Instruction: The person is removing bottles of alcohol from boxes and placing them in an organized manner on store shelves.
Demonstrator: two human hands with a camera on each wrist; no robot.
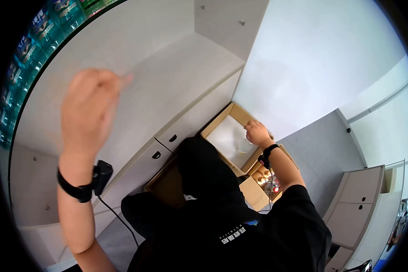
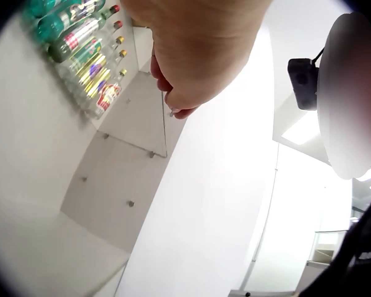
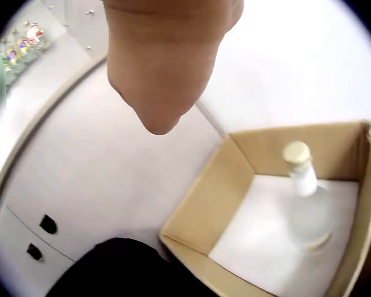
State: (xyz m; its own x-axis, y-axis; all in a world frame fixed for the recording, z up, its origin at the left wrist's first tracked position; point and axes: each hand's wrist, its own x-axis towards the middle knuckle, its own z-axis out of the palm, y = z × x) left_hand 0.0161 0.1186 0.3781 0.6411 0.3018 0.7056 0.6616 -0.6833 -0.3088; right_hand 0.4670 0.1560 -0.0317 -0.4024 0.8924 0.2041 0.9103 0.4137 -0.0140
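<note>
My left hand (image 1: 88, 109) is raised over the white shelf (image 1: 167, 68), fingers loosely curled and blurred. In the left wrist view, nothing shows in that left hand (image 2: 201, 55). My right hand (image 1: 257, 133) hangs above the side of an open cardboard box (image 1: 235, 111), its fingers bent and nothing visible in them. From the right wrist, a clear glass bottle (image 3: 312, 216) with a cream cap stands in the box (image 3: 204, 207) on its white bottom, apart from the right hand (image 3: 164, 74). Most of the right fingers are hidden in that view.
Bottles with red and yellow caps (image 2: 96, 62) line an upper shelf. Green bottles (image 1: 36, 50) appear at the upper left. Another carton (image 1: 254, 192) with several bottles (image 1: 268, 180) stands by my right arm. A white panel (image 1: 313, 63) rises behind the box; black-handled drawers (image 1: 156, 155) run below the shelf.
</note>
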